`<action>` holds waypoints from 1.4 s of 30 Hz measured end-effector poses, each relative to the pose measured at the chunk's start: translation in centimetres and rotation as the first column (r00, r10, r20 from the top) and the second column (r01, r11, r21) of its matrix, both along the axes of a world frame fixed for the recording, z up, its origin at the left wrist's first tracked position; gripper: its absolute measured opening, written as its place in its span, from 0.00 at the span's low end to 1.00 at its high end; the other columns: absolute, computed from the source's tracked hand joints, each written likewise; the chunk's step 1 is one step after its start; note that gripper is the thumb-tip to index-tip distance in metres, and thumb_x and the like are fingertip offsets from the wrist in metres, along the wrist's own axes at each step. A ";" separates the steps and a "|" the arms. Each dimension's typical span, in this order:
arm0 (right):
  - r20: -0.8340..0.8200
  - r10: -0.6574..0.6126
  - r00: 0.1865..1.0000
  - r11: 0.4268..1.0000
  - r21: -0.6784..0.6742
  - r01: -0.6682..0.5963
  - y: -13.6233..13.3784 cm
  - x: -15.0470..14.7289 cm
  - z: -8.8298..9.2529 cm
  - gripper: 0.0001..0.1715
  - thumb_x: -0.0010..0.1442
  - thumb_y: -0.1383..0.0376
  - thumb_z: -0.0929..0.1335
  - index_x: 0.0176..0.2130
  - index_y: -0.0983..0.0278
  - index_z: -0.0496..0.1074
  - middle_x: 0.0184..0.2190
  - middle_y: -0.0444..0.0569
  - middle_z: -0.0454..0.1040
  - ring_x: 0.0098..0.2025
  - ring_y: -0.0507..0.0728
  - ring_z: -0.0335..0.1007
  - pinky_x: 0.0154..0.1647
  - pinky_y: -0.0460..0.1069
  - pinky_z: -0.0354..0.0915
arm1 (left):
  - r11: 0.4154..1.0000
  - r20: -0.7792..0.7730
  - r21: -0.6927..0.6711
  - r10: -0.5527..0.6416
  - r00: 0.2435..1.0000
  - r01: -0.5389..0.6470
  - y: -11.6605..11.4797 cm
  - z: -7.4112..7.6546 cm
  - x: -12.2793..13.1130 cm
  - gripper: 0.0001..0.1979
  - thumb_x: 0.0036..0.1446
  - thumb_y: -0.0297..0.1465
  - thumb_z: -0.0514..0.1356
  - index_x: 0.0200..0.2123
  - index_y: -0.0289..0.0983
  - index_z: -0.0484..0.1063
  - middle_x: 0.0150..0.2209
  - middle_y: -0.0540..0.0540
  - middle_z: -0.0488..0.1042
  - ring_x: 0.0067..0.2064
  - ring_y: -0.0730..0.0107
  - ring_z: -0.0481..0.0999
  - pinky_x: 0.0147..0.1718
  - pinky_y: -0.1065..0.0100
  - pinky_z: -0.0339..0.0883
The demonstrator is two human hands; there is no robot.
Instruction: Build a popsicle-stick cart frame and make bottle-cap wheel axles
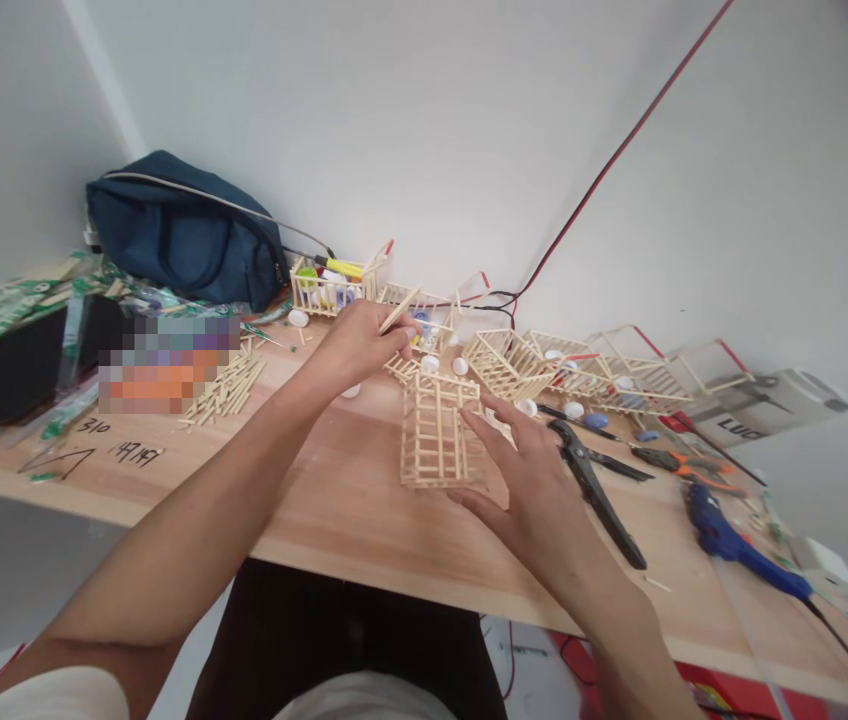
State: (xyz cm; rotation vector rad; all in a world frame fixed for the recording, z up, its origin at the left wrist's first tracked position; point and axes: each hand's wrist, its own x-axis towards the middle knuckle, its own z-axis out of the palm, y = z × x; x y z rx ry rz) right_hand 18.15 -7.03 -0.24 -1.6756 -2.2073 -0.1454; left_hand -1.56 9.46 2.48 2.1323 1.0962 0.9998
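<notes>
Building up a stick frame, apparently: the left hand pinches thin wood; the right hand, fingers spread, borders the frame on the bench between them. Next likely needs steady alignment.

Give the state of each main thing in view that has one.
Left hand: closed on stick
Right hand: open by stick frame, contact unclear
Stick frame: joined into a lattice
Loose sticks: heaped
Leftmost basket: holding small coloured things
Glue gun: lying flat
Orange pliers: lying
</notes>
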 end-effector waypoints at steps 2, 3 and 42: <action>-0.001 0.015 1.000 1.000 -0.008 -0.015 0.1 0.0 -0.1 0.38 0.58 0.60 0.72 0.63 0.57 0.58 0.66 0.56 0.55 0.66 0.67 0.52 0.64 0.66 0.55 | 1.000 0.004 -0.006 0.004 1.000 -0.004 0.0 0.0 0.0 0.15 0.54 0.35 0.56 0.25 0.34 0.79 0.26 0.47 0.78 0.31 0.66 0.75 0.33 0.68 0.63; -0.001 0.019 1.000 1.000 -0.012 -0.019 0.1 0.0 -0.1 0.38 0.58 0.59 0.72 0.64 0.56 0.57 0.66 0.56 0.54 0.66 0.67 0.51 0.64 0.66 0.54 | 1.000 0.011 -0.010 0.002 1.000 -0.002 0.0 0.0 0.0 0.15 0.54 0.35 0.56 0.24 0.34 0.79 0.26 0.47 0.78 0.32 0.66 0.75 0.33 0.68 0.63; -0.731 -0.215 0.647 0.908 -0.395 -0.143 -0.7 -2.4 2.0 0.13 0.59 0.57 0.68 0.40 0.61 0.76 0.32 0.46 0.77 0.31 0.54 0.69 0.32 0.48 0.63 | 0.459 0.856 -0.495 0.112 0.505 0.737 -7.5 1.2 0.3 0.12 0.67 0.31 0.50 0.35 0.37 0.72 0.30 0.47 0.71 0.29 0.76 0.68 0.28 0.73 0.62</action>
